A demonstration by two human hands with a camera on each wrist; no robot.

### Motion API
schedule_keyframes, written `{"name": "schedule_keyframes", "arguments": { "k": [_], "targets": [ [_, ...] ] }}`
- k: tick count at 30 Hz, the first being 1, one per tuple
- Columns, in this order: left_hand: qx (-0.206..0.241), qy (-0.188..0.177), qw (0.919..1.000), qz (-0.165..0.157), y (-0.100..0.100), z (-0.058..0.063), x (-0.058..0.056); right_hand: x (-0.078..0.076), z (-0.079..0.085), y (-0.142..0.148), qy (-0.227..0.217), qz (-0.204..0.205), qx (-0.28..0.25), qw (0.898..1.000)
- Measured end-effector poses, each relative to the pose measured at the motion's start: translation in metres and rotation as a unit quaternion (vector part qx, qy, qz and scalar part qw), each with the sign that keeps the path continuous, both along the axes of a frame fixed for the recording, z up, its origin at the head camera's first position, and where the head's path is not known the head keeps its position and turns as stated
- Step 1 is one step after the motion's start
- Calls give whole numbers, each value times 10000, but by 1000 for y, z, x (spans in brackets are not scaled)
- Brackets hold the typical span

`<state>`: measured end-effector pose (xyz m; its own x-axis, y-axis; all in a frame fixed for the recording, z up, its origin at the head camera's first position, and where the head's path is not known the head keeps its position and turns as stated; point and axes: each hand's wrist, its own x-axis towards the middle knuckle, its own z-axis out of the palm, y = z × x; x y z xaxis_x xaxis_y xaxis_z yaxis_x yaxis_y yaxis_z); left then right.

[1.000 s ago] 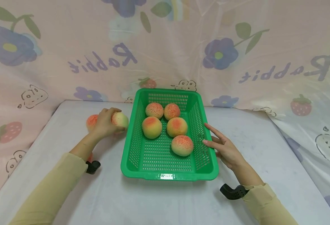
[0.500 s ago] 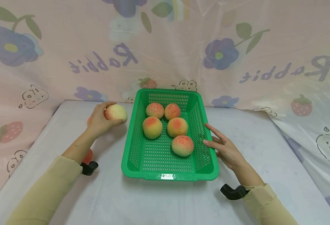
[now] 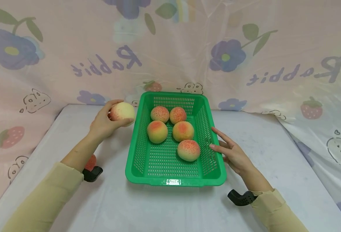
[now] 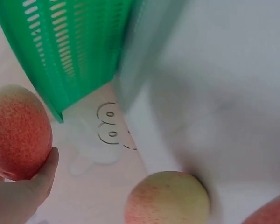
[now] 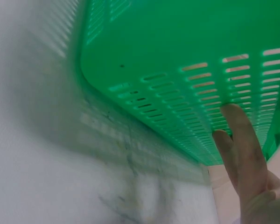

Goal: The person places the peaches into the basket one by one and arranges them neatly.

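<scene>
L hand (image 3: 102, 124) curled round a peach (image 3: 124, 112), nr the green basket (image 3: 199, 181) w/ 5 peaches (image 3: 157, 131) in; R hand (image 3: 236, 158), part-open, grips its rt rim (image 3: 222, 170).

The peach (image 3: 125, 111) in my left hand (image 3: 104, 123) has a matt, finely grainy skin, and the peaches (image 3: 157, 132) in the basket (image 3: 132, 151) look dull too, some smoother than others. Where my right hand (image 3: 235, 156) holds it, that basket is smooth plastic, softly glossy along the rim; its label (image 3: 173, 182) shines. My sleeves (image 3: 49, 193) are matt cloth, the curved pieces (image 3: 241, 198) at my wrists dull plastic. The printed sheet (image 3: 173, 58) looks creased and faintly shiny, the table top (image 3: 158, 209) smooth and matt.
</scene>
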<state>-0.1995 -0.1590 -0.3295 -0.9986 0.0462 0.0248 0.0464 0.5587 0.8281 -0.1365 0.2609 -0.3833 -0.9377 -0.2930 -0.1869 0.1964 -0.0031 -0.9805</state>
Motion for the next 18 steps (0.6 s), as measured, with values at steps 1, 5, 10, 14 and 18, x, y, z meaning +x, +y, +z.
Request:
{"name": "schedule_keyframes", "arguments": {
  "k": [1,5,10,14,18],
  "targets": [
    [79,16,9999,-64,1,2,1,0,0,0,-1,6,-10,10000],
    [459,7,9981,-418,8,8,4,0,0,0,-9,33,-71,10000],
    [513,-109,9930,-1062,15,15,7,1,0,1,-2,32,-138,9999],
    [464,-203,9843,-1689,21,18,8,1,0,0,-1,42,-165,9999],
    [390,-205,9764,-2113,28,20,9,0,0,0,4,43,-146,9999]
  ]
}}
